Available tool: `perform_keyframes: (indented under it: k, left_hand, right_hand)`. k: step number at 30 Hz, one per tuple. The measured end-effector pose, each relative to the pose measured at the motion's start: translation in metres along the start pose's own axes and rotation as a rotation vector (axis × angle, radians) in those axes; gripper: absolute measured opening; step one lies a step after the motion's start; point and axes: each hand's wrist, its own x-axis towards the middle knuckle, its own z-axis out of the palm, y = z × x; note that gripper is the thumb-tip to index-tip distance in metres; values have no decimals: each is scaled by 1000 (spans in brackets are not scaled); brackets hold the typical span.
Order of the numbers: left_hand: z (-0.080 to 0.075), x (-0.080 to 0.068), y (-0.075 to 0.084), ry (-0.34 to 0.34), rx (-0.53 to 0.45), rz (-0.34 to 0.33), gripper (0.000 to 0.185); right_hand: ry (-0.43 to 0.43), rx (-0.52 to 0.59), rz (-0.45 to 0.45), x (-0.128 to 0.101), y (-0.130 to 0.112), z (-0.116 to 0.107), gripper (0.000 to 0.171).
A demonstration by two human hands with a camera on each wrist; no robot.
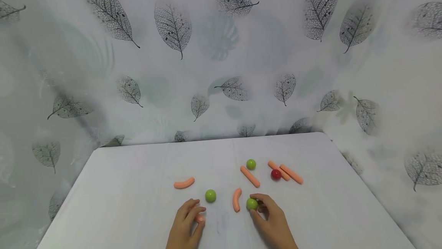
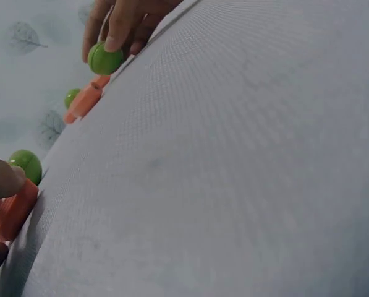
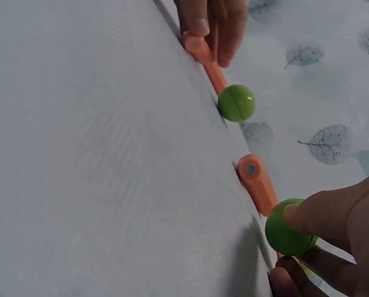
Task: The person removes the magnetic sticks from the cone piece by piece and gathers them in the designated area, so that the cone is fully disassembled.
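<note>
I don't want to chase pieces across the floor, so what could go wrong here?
The green ball pinched in the right hand is round and could roll away if it slips. The left hand grips an orange piece close to a loose green ball; a nudge might send that rolling.

Soft even light, faint shadows; wrist views blurred close-up.
</note>
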Motion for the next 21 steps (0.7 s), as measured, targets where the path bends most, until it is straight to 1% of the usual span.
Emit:
perform_keyframes:
  k: [4, 6, 10, 13, 16, 21]
  left_hand:
    - [-1, -2, -3, -2, 10, -1, 50]
    - [-1, -3, -5, -8, 15, -5, 50]
    - [-6, 1, -7, -2, 6, 10, 51]
    - [-13, 6, -9, 8, -3, 26, 55]
    - [-21, 11, -12, -5, -5, 42, 57]
    - [-41, 12, -20, -66, 36, 62, 51]
  right_hand:
    - [-24, -44, -18, 3, -1, 2, 45]
    - [-31, -50, -35, 6, -1, 3, 46]
    - [-48, -48, -47, 13, -1, 5, 48]
    - [-56, -37, -44, 16, -1, 4, 48]
    - [-62, -38, -29, 18, -1, -1, 49]
    - [-54, -45, -5, 13, 0, -15, 50]
